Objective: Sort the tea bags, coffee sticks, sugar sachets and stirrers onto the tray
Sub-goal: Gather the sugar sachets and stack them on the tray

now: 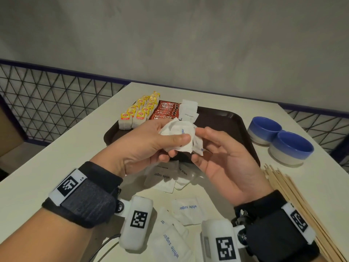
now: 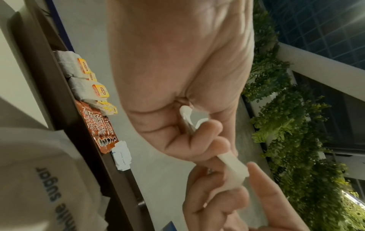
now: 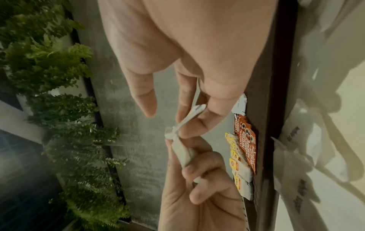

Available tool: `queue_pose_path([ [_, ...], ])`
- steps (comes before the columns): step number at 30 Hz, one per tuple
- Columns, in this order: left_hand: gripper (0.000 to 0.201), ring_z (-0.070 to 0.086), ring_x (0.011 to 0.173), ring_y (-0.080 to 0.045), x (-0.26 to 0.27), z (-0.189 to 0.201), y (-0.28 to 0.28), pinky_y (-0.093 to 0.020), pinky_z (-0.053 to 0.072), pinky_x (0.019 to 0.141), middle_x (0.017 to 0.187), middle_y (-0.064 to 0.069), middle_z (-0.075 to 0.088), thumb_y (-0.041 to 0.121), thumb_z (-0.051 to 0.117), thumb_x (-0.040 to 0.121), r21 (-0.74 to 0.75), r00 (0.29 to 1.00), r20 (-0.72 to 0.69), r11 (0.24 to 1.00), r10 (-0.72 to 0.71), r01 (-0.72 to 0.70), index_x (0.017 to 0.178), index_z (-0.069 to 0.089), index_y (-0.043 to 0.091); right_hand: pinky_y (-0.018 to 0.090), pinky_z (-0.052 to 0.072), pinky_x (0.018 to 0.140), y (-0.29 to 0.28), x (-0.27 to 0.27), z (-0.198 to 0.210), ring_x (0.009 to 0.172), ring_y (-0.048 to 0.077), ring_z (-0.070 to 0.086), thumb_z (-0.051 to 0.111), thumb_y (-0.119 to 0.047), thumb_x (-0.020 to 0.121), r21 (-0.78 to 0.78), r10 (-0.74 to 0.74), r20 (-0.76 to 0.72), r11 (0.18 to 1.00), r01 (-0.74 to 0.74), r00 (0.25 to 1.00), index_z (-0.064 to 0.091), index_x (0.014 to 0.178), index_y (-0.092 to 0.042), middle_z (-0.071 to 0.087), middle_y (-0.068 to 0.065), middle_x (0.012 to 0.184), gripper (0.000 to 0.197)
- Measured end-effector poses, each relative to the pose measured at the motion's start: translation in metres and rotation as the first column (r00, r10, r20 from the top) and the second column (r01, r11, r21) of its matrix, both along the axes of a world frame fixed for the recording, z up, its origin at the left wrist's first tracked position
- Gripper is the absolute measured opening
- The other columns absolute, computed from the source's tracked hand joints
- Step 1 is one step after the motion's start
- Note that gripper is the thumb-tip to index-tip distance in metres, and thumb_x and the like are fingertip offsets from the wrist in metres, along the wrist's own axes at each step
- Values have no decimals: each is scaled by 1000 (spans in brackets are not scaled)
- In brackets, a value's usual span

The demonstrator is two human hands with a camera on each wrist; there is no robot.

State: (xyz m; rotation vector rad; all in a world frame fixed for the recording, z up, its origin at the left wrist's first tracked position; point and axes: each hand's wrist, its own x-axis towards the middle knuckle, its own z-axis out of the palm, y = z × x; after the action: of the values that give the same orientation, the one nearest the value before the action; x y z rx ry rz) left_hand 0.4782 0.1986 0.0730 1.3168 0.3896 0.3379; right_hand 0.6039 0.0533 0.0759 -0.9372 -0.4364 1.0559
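My left hand (image 1: pixel 175 146) grips a crumpled bunch of white sugar sachets (image 1: pixel 179 135) above the near edge of the dark brown tray (image 1: pixel 232 120). My right hand (image 1: pixel 198 144) meets it from the right, and two of its fingers pinch the edge of the sugar sachets (image 3: pixel 185 121). On the tray's far left stand yellow-tagged tea bags (image 1: pixel 139 112), then red coffee sticks (image 1: pixel 166 110), then a small pile of sugar sachets (image 1: pixel 188 110). More loose sugar sachets (image 1: pixel 166 176) lie on the table under my hands. Wooden stirrers (image 1: pixel 294 201) lie at the right.
Two blue bowls (image 1: pixel 264 129) (image 1: pixel 291 146) stand on the white table right of the tray. The tray's right half (image 1: pixel 222 127) is bare. A wire mesh fence (image 1: pixel 47 103) runs behind the table, in front of a grey wall.
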Motion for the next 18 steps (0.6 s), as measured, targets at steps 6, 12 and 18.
queue_pose_path([
  [6, 52, 55, 60, -10, 2, -2, 0, -17, 41, 42, 86, -3, 72, 26, 82, 73, 26, 995, -53, 996, 85, -83, 120, 67, 14, 31, 60, 73, 2, -1, -10, 87, 20, 70, 68, -6, 80, 6, 19, 107, 1000, -20, 994, 71, 111, -4, 75, 15, 104, 31],
  [12, 65, 56, 62, -9, 5, 0, -1, -19, 44, 43, 86, -3, 71, 27, 87, 63, 16, 986, -35, 987, 162, -161, 122, 65, 11, 26, 56, 63, 2, -1, -12, 75, 18, 66, 66, 3, 83, 72, -58, 233, 996, 43, 971, 70, 101, -5, 73, 10, 86, 20],
  [18, 28, 78, 89, -23, 4, 7, -6, -26, 64, 62, 103, -12, 80, -2, 57, 98, -172, 991, 27, 977, 134, -127, 122, 68, 7, 29, 52, 67, 3, 0, -15, 76, 20, 67, 64, 11, 87, 44, -67, 344, 998, 55, 936, 72, 96, -4, 75, 13, 90, 18],
])
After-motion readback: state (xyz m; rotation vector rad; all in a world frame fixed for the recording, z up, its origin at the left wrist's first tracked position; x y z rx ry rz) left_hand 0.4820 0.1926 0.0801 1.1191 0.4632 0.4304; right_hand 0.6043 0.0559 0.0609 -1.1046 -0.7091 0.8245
